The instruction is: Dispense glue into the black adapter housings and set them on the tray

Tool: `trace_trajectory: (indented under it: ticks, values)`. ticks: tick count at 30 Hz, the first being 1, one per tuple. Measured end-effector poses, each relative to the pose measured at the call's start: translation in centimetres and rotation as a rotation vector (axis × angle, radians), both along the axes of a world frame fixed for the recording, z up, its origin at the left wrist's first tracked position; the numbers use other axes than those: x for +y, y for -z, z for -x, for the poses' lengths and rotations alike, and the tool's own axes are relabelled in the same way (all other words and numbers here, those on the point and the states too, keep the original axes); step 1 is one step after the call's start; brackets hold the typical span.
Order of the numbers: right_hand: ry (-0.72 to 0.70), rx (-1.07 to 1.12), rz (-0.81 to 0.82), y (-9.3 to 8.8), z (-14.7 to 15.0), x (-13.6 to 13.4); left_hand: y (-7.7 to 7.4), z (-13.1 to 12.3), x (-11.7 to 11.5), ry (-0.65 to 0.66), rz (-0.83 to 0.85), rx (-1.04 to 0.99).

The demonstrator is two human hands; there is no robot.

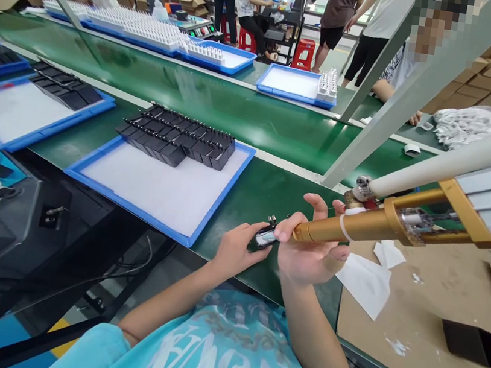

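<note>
My left hand (236, 248) is closed on a small black power adapter (264, 236) with two metal prongs pointing up. Its open side shows something pale inside, though the details are too small to make out. My right hand (308, 257) is wrapped from below around a gold-coloured cylindrical tool (335, 228), with some fingers raised behind it. The tool's narrow end sits close to the adapter; whether they touch is hidden by my right fingers. One right fingertip lies against the adapter's edge.
A blue tray (195, 235) to the left holds rows of black adapters (179, 138). Another blue tray (14, 142) stands farther left. Cardboard (418, 318) with a black flat object (474, 345) lies right. A slanted metal post (386, 124) rises ahead; people work beyond the green conveyor (220, 104).
</note>
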State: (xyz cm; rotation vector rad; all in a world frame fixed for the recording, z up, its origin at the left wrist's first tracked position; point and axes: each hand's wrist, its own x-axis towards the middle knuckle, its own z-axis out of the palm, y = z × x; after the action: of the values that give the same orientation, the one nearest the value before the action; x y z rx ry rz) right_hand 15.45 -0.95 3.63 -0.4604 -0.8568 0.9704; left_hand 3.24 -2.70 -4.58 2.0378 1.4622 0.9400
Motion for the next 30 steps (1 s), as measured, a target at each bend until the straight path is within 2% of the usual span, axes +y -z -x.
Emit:
trace_trajectory:
  ticks: [5, 11, 17, 22, 24, 26, 30]
  values:
    - [0.021, 0.010, 0.008, 0.2, -1.0, 0.3, -0.2, 1.0, 2.3, -0.049, 0.065, 0.101]
    - [0.068, -0.002, 0.054, 0.6, -2.6, 0.3, 0.4, 1.9, 4.8, 0.035, 0.236, 0.070]
    - [0.045, 0.021, 0.001, 1.1, -3.3, 0.3, 1.0, 1.7, 7.3, 0.108, 0.333, -0.161]
    - [0.043, 0.006, 0.015, 1.4, -3.6, 0.3, 0.7, 0.5, 8.9, 0.278, 0.421, -0.362]
    - [0.047, 0.001, 0.020, 1.4, -3.7, 0.2, 0.7, 0.1, 9.0, 0.307, 0.421, -0.408]
    - [0.052, -0.004, 0.025, 1.4, -3.8, 0.1, 0.8, -0.1, 8.8, 0.275, 0.370, -0.397]
    - [0.044, 0.004, 0.024, 1.5, -3.8, 0.0, 0.4, -0.1, 8.3, 0.219, 0.179, -0.203]
